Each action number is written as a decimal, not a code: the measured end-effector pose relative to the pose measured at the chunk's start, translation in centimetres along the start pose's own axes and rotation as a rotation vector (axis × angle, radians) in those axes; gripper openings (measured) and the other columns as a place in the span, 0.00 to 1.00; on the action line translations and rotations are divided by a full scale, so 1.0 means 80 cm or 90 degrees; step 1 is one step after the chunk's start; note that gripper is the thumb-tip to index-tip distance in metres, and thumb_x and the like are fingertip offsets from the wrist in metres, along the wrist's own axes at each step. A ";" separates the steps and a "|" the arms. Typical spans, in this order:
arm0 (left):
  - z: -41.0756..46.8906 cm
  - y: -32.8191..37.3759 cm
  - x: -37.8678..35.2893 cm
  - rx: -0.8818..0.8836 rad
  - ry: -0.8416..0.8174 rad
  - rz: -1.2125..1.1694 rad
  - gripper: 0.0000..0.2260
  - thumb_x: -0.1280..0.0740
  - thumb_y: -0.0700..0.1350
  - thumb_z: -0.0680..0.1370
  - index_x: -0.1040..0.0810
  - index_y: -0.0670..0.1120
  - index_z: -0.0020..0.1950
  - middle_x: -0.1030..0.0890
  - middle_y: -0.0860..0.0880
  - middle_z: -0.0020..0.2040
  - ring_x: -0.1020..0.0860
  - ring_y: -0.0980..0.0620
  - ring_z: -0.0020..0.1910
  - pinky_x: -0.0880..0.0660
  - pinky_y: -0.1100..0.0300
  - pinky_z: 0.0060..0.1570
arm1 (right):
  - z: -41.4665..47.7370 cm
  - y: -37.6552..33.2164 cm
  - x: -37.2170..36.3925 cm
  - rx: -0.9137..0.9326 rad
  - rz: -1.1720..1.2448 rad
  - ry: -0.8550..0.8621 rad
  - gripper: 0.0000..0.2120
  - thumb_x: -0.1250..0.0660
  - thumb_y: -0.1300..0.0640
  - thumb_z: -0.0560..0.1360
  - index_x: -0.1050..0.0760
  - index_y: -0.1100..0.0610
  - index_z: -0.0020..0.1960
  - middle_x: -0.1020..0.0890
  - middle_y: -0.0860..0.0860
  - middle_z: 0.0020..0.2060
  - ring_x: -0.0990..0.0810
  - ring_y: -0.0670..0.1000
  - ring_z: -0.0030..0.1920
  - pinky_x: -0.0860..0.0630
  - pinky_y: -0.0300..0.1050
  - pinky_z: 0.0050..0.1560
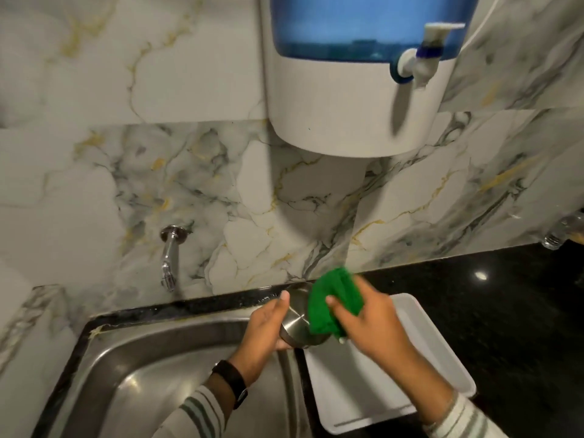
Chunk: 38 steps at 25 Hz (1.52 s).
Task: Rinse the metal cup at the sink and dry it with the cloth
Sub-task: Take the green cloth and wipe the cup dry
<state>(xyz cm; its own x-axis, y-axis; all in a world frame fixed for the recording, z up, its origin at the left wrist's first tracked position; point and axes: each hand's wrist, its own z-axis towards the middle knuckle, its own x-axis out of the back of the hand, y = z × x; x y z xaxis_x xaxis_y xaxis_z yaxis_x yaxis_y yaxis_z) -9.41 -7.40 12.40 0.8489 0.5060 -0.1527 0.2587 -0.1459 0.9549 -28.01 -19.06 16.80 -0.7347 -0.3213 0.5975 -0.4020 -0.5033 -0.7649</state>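
At nine o'clock from my hands I see the tap (168, 257) sticking out of the marbled wall (94, 121), its spout hanging over the back left of the sink (151, 374). The steel basin fills the lower left, from seven to eight o'clock, bordered by the black counter (505, 311). My left hand (265, 327) comes up from six o'clock, a dark watch (232, 380) on the wrist and a striped sleeve (196, 415) below it. That hand is curled around the cup (295, 327), fingers behind and beneath it, thumb raised along its near side. The cup is tilted, held in the air above the sink's right edge, mouth pointing toward twelve o'clock and its base toward me. At three o'clock of the cup, pressed against its side, is the green cloth (335, 303). My right hand (373, 324) is closed on the cloth, thumb on top and fingers wrapped beneath, bunching it up. Below that hand, at five o'clock, a white tray (373, 396) lies on the counter just beside the sink. At twelve to one o'clock a white and blue water dispenser (354, 90) hangs on the wall, its small spigot (420, 55) to the right. At the far right edge something blurred sits at the counter's back; I cannot tell what it is.
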 end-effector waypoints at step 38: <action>-0.085 0.070 0.087 -0.304 0.362 0.327 0.30 0.29 0.59 0.79 0.36 0.44 0.25 0.37 0.55 0.22 0.39 0.57 0.24 0.40 0.64 0.24 | -0.043 -0.171 -0.112 -0.012 -0.259 -0.167 0.12 0.32 0.50 0.73 0.17 0.57 0.50 0.12 0.58 0.47 0.14 0.63 0.50 0.17 0.53 0.50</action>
<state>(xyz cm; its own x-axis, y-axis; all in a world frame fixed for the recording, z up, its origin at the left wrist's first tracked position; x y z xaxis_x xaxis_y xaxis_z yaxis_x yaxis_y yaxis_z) -5.20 1.06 18.38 0.4188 0.8377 0.3505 -0.4159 -0.1662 0.8941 -17.84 -6.54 21.08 -0.3539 -0.2945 0.8877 -0.6393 -0.6166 -0.4595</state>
